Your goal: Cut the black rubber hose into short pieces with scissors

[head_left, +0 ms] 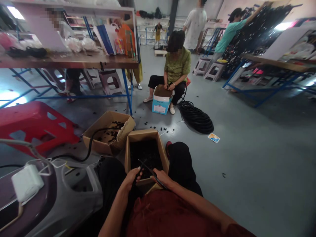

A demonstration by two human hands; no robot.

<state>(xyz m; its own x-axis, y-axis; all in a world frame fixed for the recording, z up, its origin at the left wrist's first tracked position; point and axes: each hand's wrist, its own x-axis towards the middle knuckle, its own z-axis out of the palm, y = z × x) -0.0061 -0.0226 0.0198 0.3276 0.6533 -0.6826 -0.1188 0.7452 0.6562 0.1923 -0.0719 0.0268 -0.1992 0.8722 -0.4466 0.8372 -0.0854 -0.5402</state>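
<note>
Over an open cardboard box (127,154) between my knees, both of my hands are closed. My left hand (132,177) grips a thin black strip that sticks up past the fingertips. My right hand (163,178) is wrapped round a long thin dark piece (150,169), which slants up and left until it crosses the strip. Its exact kind is too small and dark to make out. Beneath the hands, the box holds a mass of small black pieces (144,149).
Left of it stands a second cardboard box (96,148) with loose black pieces. A red stool (37,121) and a purple stool top (41,200) flank my left side. Ahead sits a person by a blue box (160,107), near coiled black hose (196,118). A worktable (108,59) stands behind.
</note>
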